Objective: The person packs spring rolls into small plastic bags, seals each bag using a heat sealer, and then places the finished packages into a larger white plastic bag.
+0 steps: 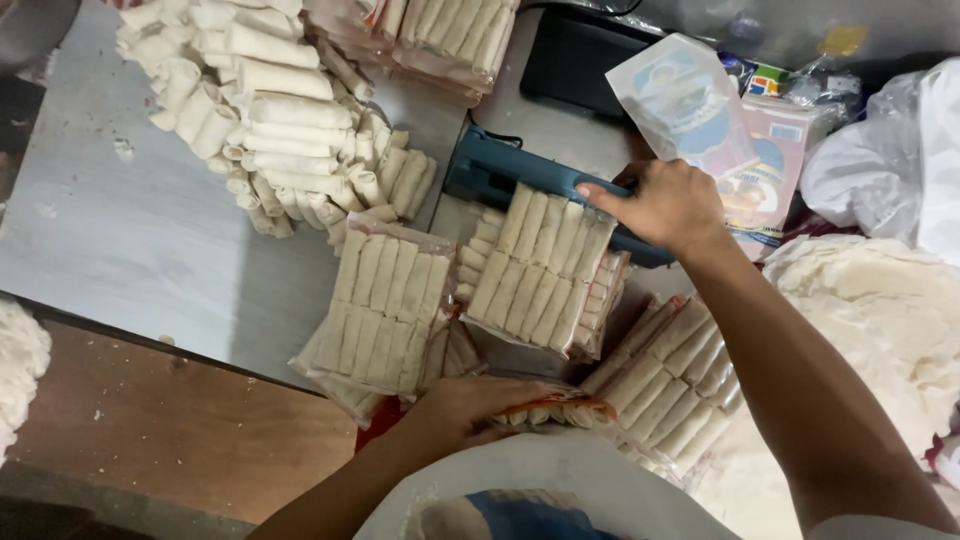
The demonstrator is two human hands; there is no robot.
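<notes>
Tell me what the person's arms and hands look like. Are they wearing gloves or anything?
No gloves. The left hand and right hand are both bare, with no rings, watch or bracelets showing. Both forearms are bare too, and only a pale sleeve edge shows at the right arm's bottom corner.

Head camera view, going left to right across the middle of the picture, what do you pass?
Grey table → loose pile of rolls → clear pack of rolls → second pack of rolls → right hand pressing the blue sealer bar → white plastic bags.
</notes>
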